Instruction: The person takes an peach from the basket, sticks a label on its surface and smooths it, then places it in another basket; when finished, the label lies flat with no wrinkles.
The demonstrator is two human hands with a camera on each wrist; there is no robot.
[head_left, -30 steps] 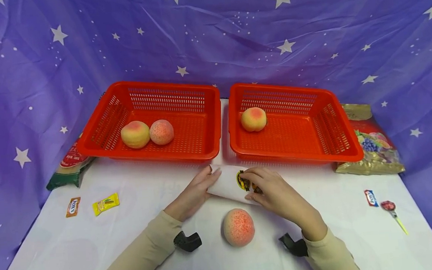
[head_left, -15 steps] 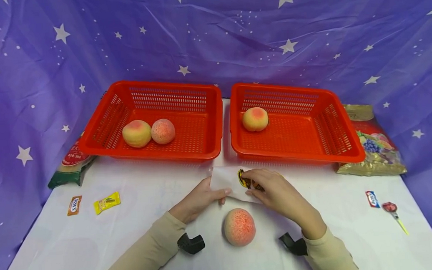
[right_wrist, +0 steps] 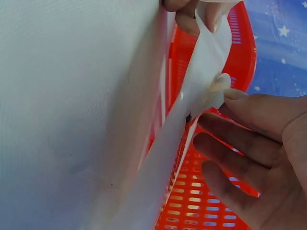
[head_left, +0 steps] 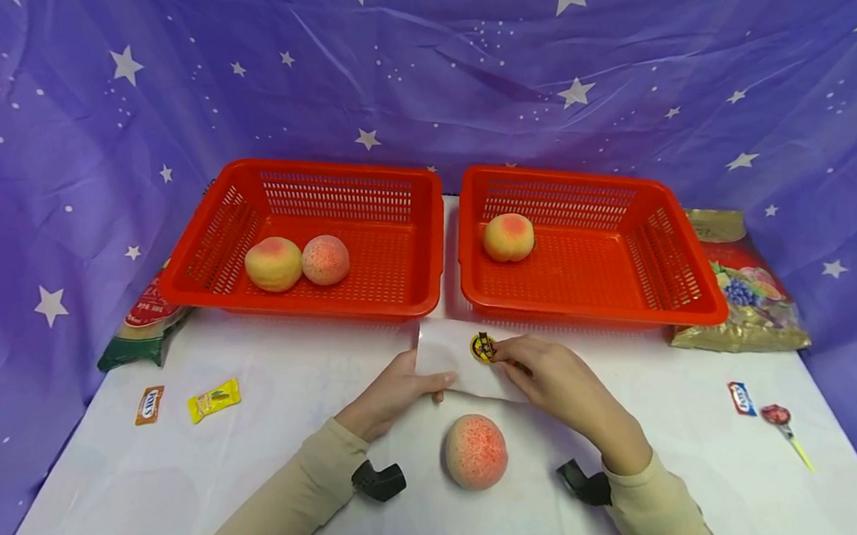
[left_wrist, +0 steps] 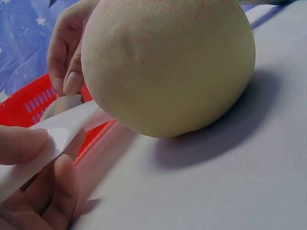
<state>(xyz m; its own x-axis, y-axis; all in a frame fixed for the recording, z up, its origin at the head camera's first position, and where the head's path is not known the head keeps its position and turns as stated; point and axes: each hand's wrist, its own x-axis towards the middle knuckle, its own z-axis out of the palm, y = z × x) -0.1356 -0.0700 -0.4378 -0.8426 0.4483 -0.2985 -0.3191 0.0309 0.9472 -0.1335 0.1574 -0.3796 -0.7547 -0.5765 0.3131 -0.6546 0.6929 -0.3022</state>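
A white sheet of paper bearing a round yellow-and-black sticker is held up in front of the two baskets. My left hand grips its left edge, thumb on top and fingers beneath. At the sticker's right side, my right hand pinches the edge with thumb and forefinger. In the right wrist view, the pinched sticker edge curls away from the sheet, while the other fingers are loosely bent. A speckled pink peach lies on the table between my forearms, and its pale side fills much of the left wrist view.
The left red basket holds two peaches; the right red basket holds one. Packaged bags lie beside them, one green and red, one gold and red. Small candies lie at the left; a wrapped candy and a lollipop at the right.
My left hand has moved its grip lower along the sheet, thumb now on top. My right fingers have shifted slightly right, uncovering more of the round sticker.
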